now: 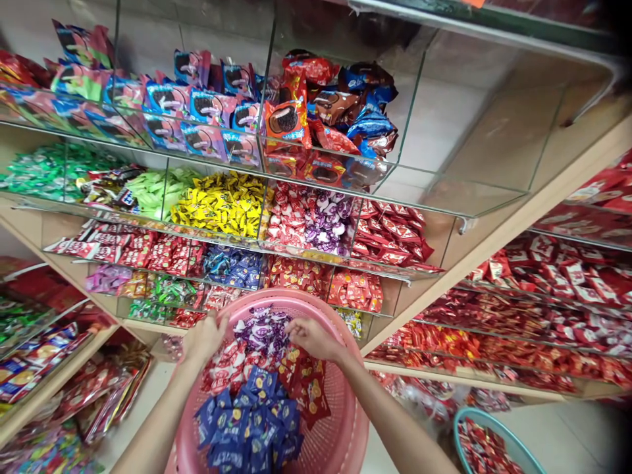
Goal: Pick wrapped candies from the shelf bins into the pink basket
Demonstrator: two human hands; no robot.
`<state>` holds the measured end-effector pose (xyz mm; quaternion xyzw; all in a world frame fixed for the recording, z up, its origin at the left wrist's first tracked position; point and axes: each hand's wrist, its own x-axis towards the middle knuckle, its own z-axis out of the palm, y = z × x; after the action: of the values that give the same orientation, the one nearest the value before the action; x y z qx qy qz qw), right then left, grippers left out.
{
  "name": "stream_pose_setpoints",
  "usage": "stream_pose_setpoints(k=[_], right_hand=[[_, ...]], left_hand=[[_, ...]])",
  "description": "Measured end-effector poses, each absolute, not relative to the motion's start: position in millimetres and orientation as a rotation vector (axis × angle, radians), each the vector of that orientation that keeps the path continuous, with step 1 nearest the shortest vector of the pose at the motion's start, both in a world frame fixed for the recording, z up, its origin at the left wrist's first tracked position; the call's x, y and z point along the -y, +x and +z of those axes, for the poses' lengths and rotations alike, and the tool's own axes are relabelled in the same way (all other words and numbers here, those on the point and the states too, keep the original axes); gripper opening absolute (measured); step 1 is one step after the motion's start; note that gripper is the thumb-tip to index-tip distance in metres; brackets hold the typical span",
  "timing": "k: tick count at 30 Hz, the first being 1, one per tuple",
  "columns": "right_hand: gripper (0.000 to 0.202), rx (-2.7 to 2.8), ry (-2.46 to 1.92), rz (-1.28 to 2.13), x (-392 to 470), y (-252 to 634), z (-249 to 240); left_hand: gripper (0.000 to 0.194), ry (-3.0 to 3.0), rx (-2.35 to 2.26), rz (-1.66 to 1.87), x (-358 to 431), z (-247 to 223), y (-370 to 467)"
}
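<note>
A pink plastic basket (340, 395) with a perforated wall is below me, holding wrapped candies in separate colour groups. My left hand (205, 337) is closed over its left rim. Inside, my right hand (312, 337) has its fingers curled together at the edge of the purple-and-white candies (261, 330); whether one is pinched in them is hidden. Red-and-white candies (227, 368) lie below my left hand. Dark red packets (309, 388) are under my right wrist. Blue packets (251, 421) fill the near part of the basket.
Tiered glass shelves (217, 234) with dividers stand ahead, stocked with yellow candies (220, 204), purple candies (330, 220) and cookie packs (168, 99). A wooden upright (474, 230) separates them from red-packed shelves at right. A teal basin (464, 421) with red packets sits lower right.
</note>
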<state>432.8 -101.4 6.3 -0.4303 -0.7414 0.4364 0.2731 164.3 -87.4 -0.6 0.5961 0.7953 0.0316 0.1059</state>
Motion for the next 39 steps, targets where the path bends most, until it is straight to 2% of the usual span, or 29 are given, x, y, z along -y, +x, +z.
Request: stream_pose_setpoints(k=[6, 13, 19, 28, 39], right_hand=[[0.023, 2.141, -1.226, 1.252, 106, 435, -12], [0.022, 2.15, -1.253, 1.214, 109, 431, -16], [0.012, 2.221, -1.313, 0.794, 105, 426, 5], [0.029, 2.114, -1.464, 0.376, 16, 427, 27], [0.048, 2.342, -1.569, 0.364, -39, 420, 16]], left_hand=[[0.063, 1.757, -2.335, 0.101, 86, -2, 162], [0.062, 1.765, -2.334, 0.114, 86, -2, 160], [0.061, 1.767, -2.328, 0.097, 88, 1, 162], [0.059, 1.736, -2.341, 0.112, 87, -3, 161], [0.06, 1.74, -2.332, 0.132, 87, -7, 158]])
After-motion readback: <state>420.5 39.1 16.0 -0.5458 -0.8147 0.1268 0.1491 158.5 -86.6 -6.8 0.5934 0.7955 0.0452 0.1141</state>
